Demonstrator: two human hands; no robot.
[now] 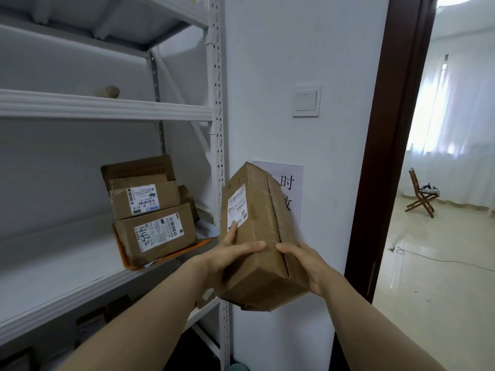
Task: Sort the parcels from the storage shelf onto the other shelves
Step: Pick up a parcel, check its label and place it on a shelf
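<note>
Between left hand (227, 259) and right hand (308, 263), both grasping it, a tilted parcel (261, 231); stacked boxes (152, 210) sit on white shelf (80, 269) further left.

Both bare forearms rise from the lower edge of view and converge on a cardboard parcel (257, 210), held tilted between the hands. The left hand (227, 259) grips its near left corner, thumb pointing up along the labelled face and fingers laid across the top edge. The right hand (310, 269) cups the opposite side with fingers curled over the seam — the fingertips of the two hands nearly meet
</note>
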